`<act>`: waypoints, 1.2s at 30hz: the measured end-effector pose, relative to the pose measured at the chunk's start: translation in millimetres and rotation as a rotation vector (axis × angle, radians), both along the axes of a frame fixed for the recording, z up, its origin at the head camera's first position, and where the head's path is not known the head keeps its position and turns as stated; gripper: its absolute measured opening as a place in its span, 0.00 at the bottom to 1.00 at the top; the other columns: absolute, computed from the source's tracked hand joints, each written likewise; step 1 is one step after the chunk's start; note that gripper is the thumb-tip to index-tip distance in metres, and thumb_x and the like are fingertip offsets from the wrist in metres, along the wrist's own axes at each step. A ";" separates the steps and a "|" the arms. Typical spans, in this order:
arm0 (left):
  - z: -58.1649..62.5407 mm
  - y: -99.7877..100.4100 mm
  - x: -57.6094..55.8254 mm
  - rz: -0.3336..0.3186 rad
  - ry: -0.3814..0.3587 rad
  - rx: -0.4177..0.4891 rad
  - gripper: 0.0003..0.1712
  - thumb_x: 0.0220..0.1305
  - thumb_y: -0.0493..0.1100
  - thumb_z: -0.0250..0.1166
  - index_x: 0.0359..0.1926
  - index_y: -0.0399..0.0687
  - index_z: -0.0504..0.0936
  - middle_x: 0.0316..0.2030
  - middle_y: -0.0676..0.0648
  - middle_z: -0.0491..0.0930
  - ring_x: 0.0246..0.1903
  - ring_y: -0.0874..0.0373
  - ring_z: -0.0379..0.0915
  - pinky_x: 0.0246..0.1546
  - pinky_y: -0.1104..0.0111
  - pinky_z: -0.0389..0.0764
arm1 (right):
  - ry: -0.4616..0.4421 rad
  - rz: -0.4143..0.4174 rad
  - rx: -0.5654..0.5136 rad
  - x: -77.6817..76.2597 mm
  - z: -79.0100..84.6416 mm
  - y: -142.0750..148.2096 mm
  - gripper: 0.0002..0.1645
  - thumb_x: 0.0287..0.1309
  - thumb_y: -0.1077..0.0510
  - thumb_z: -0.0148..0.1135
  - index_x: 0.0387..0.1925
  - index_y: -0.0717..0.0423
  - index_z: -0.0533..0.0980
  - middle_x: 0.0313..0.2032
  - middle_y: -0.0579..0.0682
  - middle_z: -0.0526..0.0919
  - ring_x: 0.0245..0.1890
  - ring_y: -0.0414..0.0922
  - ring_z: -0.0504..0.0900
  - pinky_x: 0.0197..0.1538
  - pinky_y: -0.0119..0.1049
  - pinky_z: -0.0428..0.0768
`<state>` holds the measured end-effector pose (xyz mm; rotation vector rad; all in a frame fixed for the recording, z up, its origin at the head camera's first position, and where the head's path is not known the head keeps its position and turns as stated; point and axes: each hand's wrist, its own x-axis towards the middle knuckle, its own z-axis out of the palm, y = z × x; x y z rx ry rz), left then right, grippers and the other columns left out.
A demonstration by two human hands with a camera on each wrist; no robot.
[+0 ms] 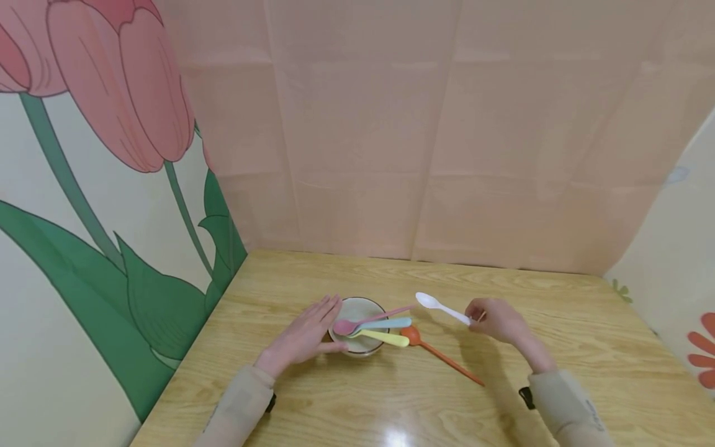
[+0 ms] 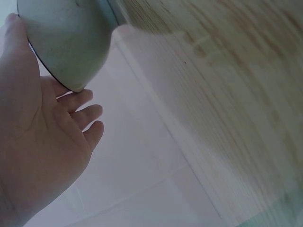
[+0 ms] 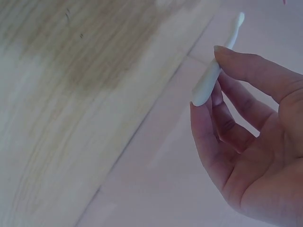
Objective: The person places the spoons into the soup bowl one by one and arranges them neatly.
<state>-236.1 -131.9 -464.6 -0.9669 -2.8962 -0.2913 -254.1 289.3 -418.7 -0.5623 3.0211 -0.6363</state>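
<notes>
A bowl (image 1: 360,354) with a dark rim stands on the table, holding a pink spoon (image 1: 344,327), a light blue spoon (image 1: 391,323) and a yellow spoon (image 1: 393,339) whose handles stick out to the right. My left hand (image 1: 304,332) rests against the bowl's left side, fingers straight and thumb spread to the near side; the left wrist view shows the fingers touching the bowl (image 2: 71,42). Right of the bowl, my right hand (image 1: 497,318) pinches a white spoon (image 1: 441,306) by its handle end, its head pointing left. The right wrist view shows thumb and fingertips on the handle (image 3: 207,85).
An orange spoon (image 1: 447,358) lies on the wooden table (image 1: 335,410), its head close to the bowl's right side. A pinkish sheet (image 1: 391,155) hangs behind the table. At the left rises a panel with tulips (image 1: 145,93), at the right a pale panel (image 1: 676,242).
</notes>
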 end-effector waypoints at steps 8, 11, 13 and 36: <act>-1.6 -0.4 -1.5 -0.006 0.005 -0.001 0.56 0.66 0.74 0.50 0.77 0.38 0.50 0.78 0.40 0.50 0.78 0.43 0.47 0.78 0.52 0.56 | -0.002 0.020 0.033 -6.6 14.3 -0.3 0.09 0.53 0.61 0.71 0.35 0.59 0.80 0.30 0.48 0.83 0.28 0.39 0.77 0.30 0.33 0.75; -2.3 -0.1 -2.3 -0.004 0.006 -0.001 0.56 0.66 0.74 0.50 0.77 0.38 0.49 0.78 0.39 0.50 0.78 0.43 0.47 0.78 0.53 0.56 | 0.006 0.029 0.037 -8.8 19.1 -2.0 0.09 0.53 0.61 0.71 0.35 0.59 0.80 0.29 0.48 0.83 0.28 0.39 0.77 0.29 0.33 0.75; -2.1 0.0 -2.2 -0.003 0.007 -0.003 0.56 0.66 0.74 0.50 0.77 0.38 0.49 0.78 0.39 0.50 0.78 0.43 0.47 0.78 0.53 0.56 | 0.013 0.033 0.043 -10.3 21.5 -3.2 0.08 0.53 0.61 0.71 0.35 0.58 0.80 0.29 0.48 0.83 0.28 0.39 0.77 0.29 0.33 0.74; -1.7 -0.4 -1.7 -0.005 0.005 -0.006 0.57 0.65 0.75 0.49 0.77 0.38 0.50 0.78 0.38 0.51 0.77 0.43 0.48 0.78 0.53 0.56 | 0.041 0.078 0.082 -17.9 50.0 -32.2 0.07 0.53 0.61 0.71 0.35 0.57 0.81 0.30 0.48 0.82 0.30 0.41 0.77 0.33 0.35 0.74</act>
